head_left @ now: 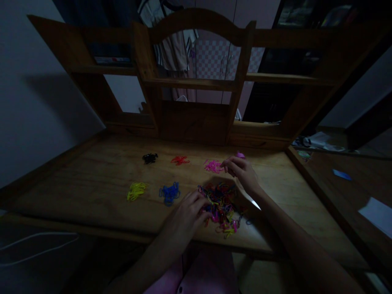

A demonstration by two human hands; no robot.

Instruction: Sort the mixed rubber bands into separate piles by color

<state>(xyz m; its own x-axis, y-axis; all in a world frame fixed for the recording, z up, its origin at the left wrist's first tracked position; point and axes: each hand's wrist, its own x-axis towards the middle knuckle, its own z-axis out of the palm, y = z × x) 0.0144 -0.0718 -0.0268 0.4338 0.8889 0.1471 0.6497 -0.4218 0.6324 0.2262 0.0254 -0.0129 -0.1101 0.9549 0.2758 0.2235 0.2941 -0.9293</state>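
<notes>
- Saw tangled heap of multicoloured loops at fingertips of left hand, near right hand.
- Spotted pink pile just beside right fingertips; blue pile left of heap.
- Logged thin, elongated shapes on grained wooden desk.
- Noted left fingers curled at heap's edge, right fingers bent, close together; couldn't tell if gripping anything.

The counter is smooth, grained wood with a soft sheen; the hutch along its back edge is darker wood, duller. The multicoloured loops on the counter look like rubbery plastic, some glossy. Behind the counter hangs a matt cloth garment; right of it lies smooth paper.
</notes>
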